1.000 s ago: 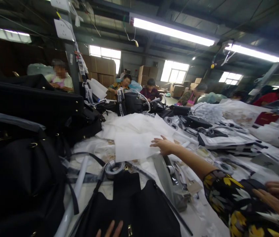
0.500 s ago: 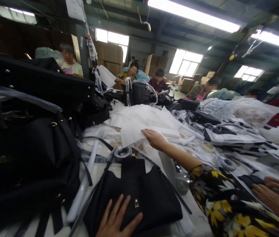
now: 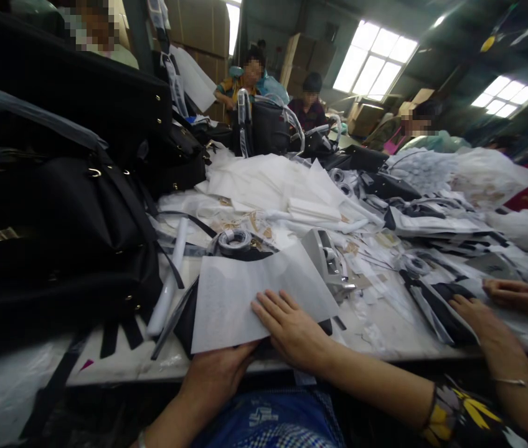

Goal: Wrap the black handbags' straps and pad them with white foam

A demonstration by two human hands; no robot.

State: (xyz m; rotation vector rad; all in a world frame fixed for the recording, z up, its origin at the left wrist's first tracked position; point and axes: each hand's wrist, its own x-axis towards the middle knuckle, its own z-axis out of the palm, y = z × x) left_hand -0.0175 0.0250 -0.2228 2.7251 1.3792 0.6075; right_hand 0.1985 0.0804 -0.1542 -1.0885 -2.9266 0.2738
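A white sheet lies spread over a black bag at the near edge of the table. My right hand rests flat on the sheet's right part, fingers stretched out and pointing left. My left hand is at the sheet's near edge with its fingers tucked under it, gripping the edge. A black strap of the bag sticks out to the left of the sheet.
Black handbags are piled high at the left. White sheets, a tape roll and packets litter the table. A co-worker's two hands rest at the right. Several people sit at the far side.
My right hand has drawn a white sheet from the far pile back onto the black bag. My left hand has moved from the bag's top to the sheet's near edge. The view tilted down.
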